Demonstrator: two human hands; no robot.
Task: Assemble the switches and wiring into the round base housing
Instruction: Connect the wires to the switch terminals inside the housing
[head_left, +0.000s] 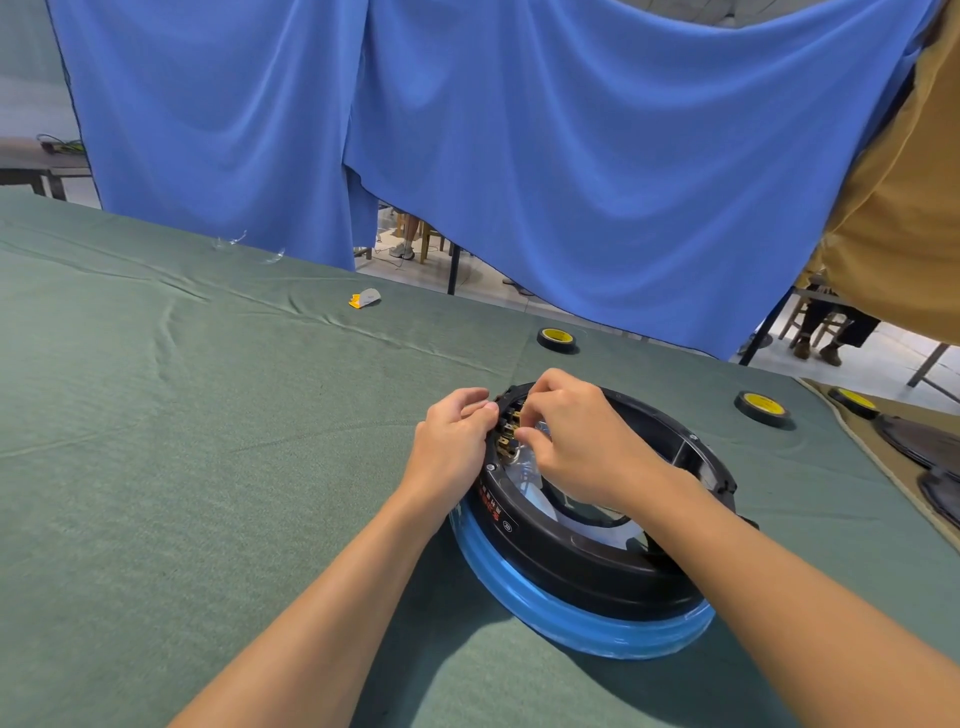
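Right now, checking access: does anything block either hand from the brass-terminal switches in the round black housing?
Nothing visible: left hand grips the round black housing rim; right hand pinches the brass-terminal switches.

Three tape rolls (556, 340), one round housing (597, 582).

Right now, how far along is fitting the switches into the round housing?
Done: brass-terminal switches already sit in the far-left wall of the round black plastic housing with a blue band. In hand: the left hand grips that rim while the right hand pinches at the terminals with its fingers. Left: whether any wires are connected is hidden; the yellow-cored black tape rolls lie untouched.
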